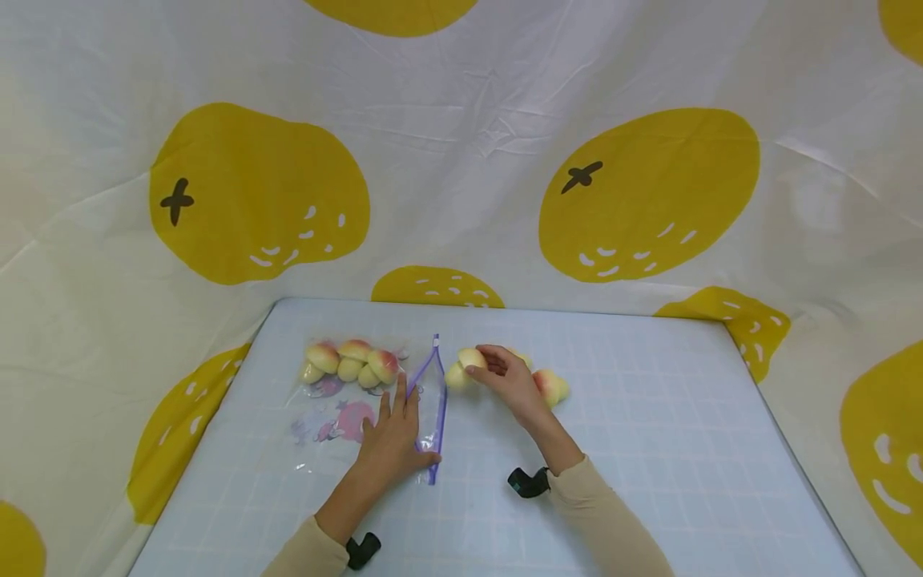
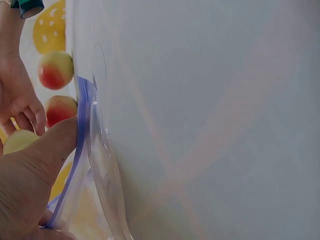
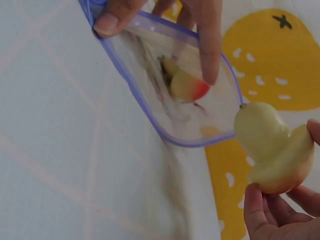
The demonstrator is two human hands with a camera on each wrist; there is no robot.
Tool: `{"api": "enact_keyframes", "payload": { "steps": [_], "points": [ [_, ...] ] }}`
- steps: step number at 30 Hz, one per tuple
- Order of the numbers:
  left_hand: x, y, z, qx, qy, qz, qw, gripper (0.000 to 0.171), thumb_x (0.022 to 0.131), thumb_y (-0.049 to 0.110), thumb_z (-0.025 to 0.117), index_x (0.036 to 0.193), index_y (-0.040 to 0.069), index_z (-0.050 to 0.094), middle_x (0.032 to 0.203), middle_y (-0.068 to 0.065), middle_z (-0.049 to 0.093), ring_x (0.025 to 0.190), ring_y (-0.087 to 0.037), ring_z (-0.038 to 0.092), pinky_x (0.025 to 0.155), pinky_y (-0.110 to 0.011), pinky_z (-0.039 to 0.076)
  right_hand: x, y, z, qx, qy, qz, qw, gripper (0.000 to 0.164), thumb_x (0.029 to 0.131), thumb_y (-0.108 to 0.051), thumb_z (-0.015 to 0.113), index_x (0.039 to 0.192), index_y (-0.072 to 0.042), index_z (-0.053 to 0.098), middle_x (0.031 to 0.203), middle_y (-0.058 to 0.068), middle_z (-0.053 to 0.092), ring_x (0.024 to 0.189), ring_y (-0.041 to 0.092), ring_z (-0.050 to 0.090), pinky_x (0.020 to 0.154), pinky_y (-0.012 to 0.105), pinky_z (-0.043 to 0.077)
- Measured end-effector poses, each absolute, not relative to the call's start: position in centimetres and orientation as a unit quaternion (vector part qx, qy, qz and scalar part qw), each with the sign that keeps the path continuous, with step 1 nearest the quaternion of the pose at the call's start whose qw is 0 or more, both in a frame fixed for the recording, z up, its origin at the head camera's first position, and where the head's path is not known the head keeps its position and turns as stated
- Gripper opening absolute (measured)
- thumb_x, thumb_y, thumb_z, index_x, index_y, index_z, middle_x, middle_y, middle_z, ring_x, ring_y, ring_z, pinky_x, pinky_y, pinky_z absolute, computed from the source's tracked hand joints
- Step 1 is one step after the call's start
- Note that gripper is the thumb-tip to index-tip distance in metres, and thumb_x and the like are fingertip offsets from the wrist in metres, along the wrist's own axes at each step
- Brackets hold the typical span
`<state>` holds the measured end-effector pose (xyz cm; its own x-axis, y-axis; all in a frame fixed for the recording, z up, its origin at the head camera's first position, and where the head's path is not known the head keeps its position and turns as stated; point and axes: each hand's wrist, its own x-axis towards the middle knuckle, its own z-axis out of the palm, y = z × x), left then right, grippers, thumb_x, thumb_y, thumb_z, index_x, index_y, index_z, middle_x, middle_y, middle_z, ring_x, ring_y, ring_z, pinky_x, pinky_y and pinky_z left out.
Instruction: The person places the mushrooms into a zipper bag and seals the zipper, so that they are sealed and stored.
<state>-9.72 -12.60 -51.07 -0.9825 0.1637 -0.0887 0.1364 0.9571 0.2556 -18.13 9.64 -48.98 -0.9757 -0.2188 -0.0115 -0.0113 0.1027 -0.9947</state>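
My right hand (image 1: 517,391) holds a pale yellow mushroom-shaped toy (image 3: 262,132) with a peach-tinted cap, thumb and fingertips gripping the cap. It is just right of the mouth of a clear zip bag (image 1: 353,421) with pink printing and a purple zip strip (image 1: 442,401). My left hand (image 1: 389,441) is at that mouth, its fingers spread and its thumb across the strip; the strip's two sides stand apart. Several similar toys (image 1: 353,350) lie in a row inside the bag. Behind my right hand are two more mushroom toys (image 1: 550,387), one partly hidden.
The table (image 1: 671,449) has a pale blue checked cover. A white cloth with large yellow fruit prints (image 1: 649,192) hangs behind it and along both sides. Dark wrist cameras (image 1: 529,482) are strapped at both of my wrists.
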Motion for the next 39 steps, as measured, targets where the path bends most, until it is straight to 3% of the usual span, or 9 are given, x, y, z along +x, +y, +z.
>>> {"api": "enact_keyframes", "payload": {
  "steps": [5,11,22,31,35,39],
  "points": [
    [-9.6,-12.5,-50.9,0.076,0.988,0.12,0.055,0.124,0.066,0.059,0.088,0.156,0.0,0.027,0.166,-0.02,-0.003,0.143,-0.052,0.023,0.092,-0.079,0.034,-17.7,8.0,-50.1,-0.087,0.772,-0.625,0.07,0.05,0.088,-0.024,0.079,0.131,-0.004,0.064,0.119,0.008,0.067,0.107,0.025,0.061,0.087,0.034,0.052],
    [-9.5,-12.6,-50.8,0.081,0.989,0.115,0.052,0.125,0.067,0.059,0.087,0.156,-0.001,0.024,0.165,-0.021,-0.003,0.142,-0.052,0.024,0.091,-0.08,0.034,-16.8,6.0,-51.7,-0.147,0.815,-0.557,0.061,0.051,0.087,-0.028,0.079,0.129,-0.003,0.064,0.116,0.008,0.069,0.099,0.023,0.065,0.079,0.033,0.055],
    [-9.5,-12.4,-50.9,0.083,0.989,0.115,0.03,0.123,0.067,0.056,0.089,0.155,-0.002,0.025,0.165,-0.021,0.0,0.141,-0.053,0.025,0.09,-0.079,0.036,-16.5,3.9,-52.0,-0.16,0.823,-0.54,0.078,0.048,0.088,-0.026,0.078,0.126,0.0,0.064,0.113,0.012,0.07,0.098,0.025,0.066,0.079,0.032,0.055],
    [-9.4,-12.2,-50.9,0.085,0.991,0.103,0.008,0.124,0.065,0.054,0.09,0.155,-0.003,0.026,0.165,-0.022,0.002,0.141,-0.054,0.025,0.091,-0.079,0.035,-17.4,2.4,-52.6,-0.158,0.827,-0.538,0.045,0.038,0.087,-0.022,0.079,0.115,0.002,0.068,0.1,0.014,0.065,0.087,0.021,0.064,0.072,0.027,0.054],
    [-9.3,-12.1,-50.8,0.086,0.992,0.093,0.002,0.124,0.064,0.054,0.091,0.155,-0.002,0.027,0.165,-0.023,0.002,0.14,-0.055,0.026,0.089,-0.079,0.037,-17.6,1.9,-52.9,-0.141,0.821,-0.552,0.042,0.038,0.086,-0.019,0.079,0.117,0.0,0.069,0.092,0.01,0.064,0.083,0.017,0.062,0.069,0.025,0.052],
    [-9.2,-12.1,-50.8,0.085,0.993,0.087,-0.002,0.124,0.063,0.055,0.091,0.154,-0.002,0.029,0.164,-0.024,0.003,0.139,-0.055,0.027,0.088,-0.079,0.038,-17.5,1.5,-53.2,-0.143,0.799,-0.582,0.048,0.036,0.088,-0.015,0.077,0.12,-0.001,0.068,0.094,0.012,0.069,0.085,0.021,0.068,0.073,0.026,0.055]
  ]
}}
